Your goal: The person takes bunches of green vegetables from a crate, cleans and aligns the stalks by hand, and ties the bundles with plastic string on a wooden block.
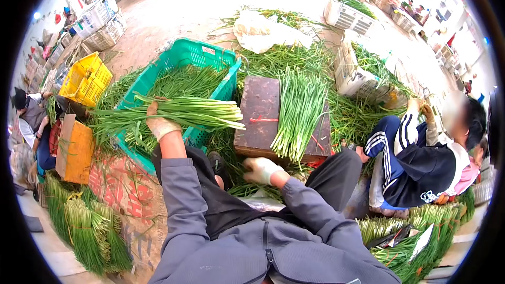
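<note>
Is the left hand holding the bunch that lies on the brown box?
No, the left hand grips another bunch, while that one lies on the brown box.

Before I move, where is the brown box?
In the head view, the brown box is centre, right of the green crate, with greens lying on top.

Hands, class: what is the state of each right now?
Left hand: closed around a bunch of green stalks.
Right hand: near the dark box; grip cannot be told.
</note>
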A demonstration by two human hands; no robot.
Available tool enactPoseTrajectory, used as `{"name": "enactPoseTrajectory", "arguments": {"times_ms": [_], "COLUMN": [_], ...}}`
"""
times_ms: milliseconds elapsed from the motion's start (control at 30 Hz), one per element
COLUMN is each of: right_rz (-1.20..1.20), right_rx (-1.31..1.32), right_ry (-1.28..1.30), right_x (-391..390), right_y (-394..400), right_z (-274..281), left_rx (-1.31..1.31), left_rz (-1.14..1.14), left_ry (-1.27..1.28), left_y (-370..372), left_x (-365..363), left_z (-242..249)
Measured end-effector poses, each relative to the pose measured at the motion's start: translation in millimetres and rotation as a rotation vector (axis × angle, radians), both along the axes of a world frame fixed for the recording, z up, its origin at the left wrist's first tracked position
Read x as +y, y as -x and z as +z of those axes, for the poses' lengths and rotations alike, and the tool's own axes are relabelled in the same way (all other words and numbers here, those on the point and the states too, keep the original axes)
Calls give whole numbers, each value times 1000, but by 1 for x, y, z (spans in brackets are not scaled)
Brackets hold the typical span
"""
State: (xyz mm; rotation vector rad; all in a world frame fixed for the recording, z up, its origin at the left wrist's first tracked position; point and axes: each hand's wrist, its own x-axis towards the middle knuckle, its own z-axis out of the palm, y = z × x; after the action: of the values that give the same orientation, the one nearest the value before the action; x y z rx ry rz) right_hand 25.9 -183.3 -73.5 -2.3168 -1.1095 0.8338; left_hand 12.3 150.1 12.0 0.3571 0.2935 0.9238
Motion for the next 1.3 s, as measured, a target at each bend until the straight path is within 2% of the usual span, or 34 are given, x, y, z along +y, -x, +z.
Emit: {"name": "enactPoseTrajectory", "arguments": {"times_ms": [33, 67, 100, 133, 200, 233, 300, 400, 467, 533, 600, 667, 733, 800, 833, 867, 933, 1000, 1067, 1133, 1200, 1300], "right_rz": [-147, -261, -420, -535, -725, -751, -746, -785, -653, -664, -673, -529, -498, -273, -147, 120, 22, -509, -569, -581, -611, -534], "right_rx": [128, 364, 804, 1005, 1326, 1386, 1394, 1425, 1502, 1523, 1447, 1416, 1316, 870, 783, 222, -217, 783, 861, 1044, 1080, 1226], "right_ry": [-255, -439, -546, -651, -949, -1036, -1056, -1075, -1172, -1236, -1229, -1393, -1172, -591, -316, -41, -127, -527, -810, -940, -984, -932], "right_x": [19, 41, 56, 71, 101, 106, 101, 85, 66, 39, 1, -32, -54, -56, -46, -39, -19, 9, 39, 64, 71, 52], "right_y": [-2, -3, -3, -4, -7, -11, -12, -9, -14, -16, -16, -25, -29, -29, -31, -31, -26, -30, -23, -21, -28, -34], "right_z": [23, 34, 66, 78, 65, 61, 57, 56, 50, 53, 70, 60, 66, 79, 62, 45, 26, 47, 67, 75, 80, 78], "left_rx": [46, 47, 10, -26, -19, 27, 194, 260, 265, 178, 158, 107, 115, 123, 83, 79, 135, 157, 124, 178, 145, 165], "left_rz": [-53, -63, -79, -97, -91, -93, -20, -71, -40, 14, 28, 81, 101, 98, 80, 72, 76, 58, 37, 30, -42, 7], "left_ry": [-48, -57, 2, 60, 43, 12, 13, 7, 46, 93, 83, 101, 104, 73, 125, 124, 143, 98, 90, 55, 73, 117], "left_y": [1, -2, -6, -8, -11, -9, -12, -5, -5, -3, 1, 4, 7, 6, 4, 2, -2, 4, 4, 1, 1, 7], "left_x": [-2, -7, -16, -22, -23, -22, -24, -15, -1, 12, 27, 40, 42, 44, 46, 45, 38, 28, 25, 20, 19, 17], "left_z": [-4, -3, -2, -1, -8, -10, -1, -3, -4, -4, -9, -15, -12, -13, -15, -19, -12, -12, -12, -11, -11, 1]}}
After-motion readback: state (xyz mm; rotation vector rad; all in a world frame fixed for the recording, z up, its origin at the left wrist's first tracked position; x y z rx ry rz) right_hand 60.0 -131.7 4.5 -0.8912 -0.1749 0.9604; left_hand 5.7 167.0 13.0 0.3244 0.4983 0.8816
